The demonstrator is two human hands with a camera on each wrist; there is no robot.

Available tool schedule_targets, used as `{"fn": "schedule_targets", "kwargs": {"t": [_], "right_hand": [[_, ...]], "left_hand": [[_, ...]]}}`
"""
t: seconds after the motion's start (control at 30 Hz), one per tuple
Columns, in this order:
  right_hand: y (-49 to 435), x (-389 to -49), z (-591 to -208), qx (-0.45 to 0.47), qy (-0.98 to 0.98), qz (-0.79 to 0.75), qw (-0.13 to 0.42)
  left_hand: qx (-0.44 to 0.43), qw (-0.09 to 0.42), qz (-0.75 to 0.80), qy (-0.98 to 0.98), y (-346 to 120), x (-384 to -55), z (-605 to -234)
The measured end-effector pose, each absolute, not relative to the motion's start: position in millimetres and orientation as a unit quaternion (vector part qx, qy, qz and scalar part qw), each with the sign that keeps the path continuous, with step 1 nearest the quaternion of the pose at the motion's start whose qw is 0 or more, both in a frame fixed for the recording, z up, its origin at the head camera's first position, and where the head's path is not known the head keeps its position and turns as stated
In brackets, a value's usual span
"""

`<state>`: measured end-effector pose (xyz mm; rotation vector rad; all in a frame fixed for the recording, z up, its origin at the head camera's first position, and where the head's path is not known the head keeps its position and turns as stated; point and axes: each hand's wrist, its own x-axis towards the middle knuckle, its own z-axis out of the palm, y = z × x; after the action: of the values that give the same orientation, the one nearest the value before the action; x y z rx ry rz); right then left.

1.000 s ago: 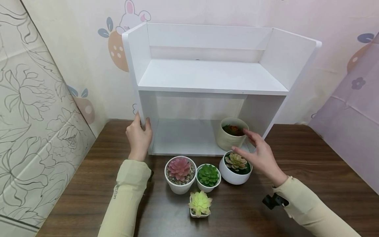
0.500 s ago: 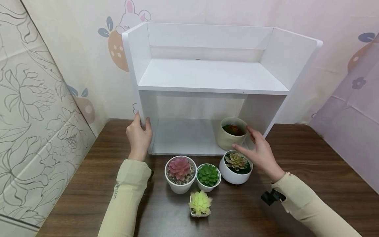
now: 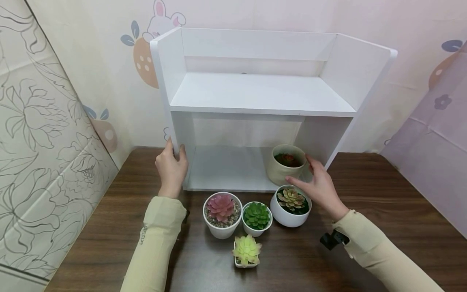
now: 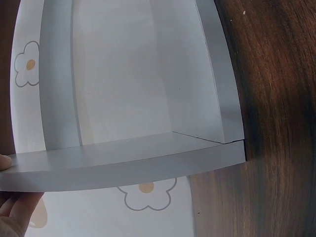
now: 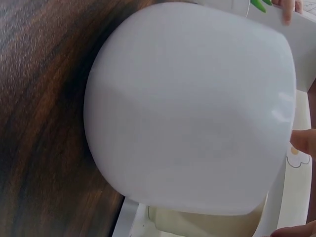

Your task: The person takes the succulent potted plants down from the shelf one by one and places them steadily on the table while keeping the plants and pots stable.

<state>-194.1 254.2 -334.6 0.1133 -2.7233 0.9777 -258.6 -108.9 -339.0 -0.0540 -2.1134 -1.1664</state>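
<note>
In the head view, my left hand (image 3: 171, 170) holds the left side panel (image 3: 160, 77) of a white two-tier shelf between thumb and fingers; the left wrist view shows fingers on both faces of that panel. My right hand (image 3: 321, 186) is spread at the right of a cream pot (image 3: 277, 172) with a small reddish plant. Its fingertips are at the pot's right rim and its thumb reaches across the pot's front. The cream pot stands on the lower board (image 3: 226, 168), towards the right. Just below the thumb is a round white pot (image 3: 288, 219) with a pale succulent, which fills the right wrist view.
On the dark wooden table (image 3: 109, 227), in front of the shelf, stand a pink succulent (image 3: 220, 207), a green succulent (image 3: 256, 215) and a yellow-green succulent (image 3: 247, 249) in white pots. Behind the shelf's upper board (image 3: 255, 91) is a patterned wall.
My right hand has shifted slightly, its fingertips moving from over the cream pot's rim to its right side. The left hand and the shelf have stayed put.
</note>
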Motion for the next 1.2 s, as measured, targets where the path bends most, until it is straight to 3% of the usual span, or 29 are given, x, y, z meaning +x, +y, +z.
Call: {"fn": "schedule_targets", "kwargs": {"t": [0.53,0.83,1.2], "right_hand": [[257.0,-208.7,-341.3,0.029,-0.934,0.336,0.119],[256.0,-220.3,-348.5,0.044,-0.928,0.338,0.147],[256.4,-232.4,-354.4,0.013,-0.933,0.340,0.117]], "left_hand": [[-0.021,0.353,-0.454,-0.818,-108.7,-259.2,-339.4],[-0.021,0.360,-0.450,-0.817,-109.8,-260.6,-341.1],[-0.016,0.353,-0.449,-0.821,-109.1,-260.1,-340.1]]}}
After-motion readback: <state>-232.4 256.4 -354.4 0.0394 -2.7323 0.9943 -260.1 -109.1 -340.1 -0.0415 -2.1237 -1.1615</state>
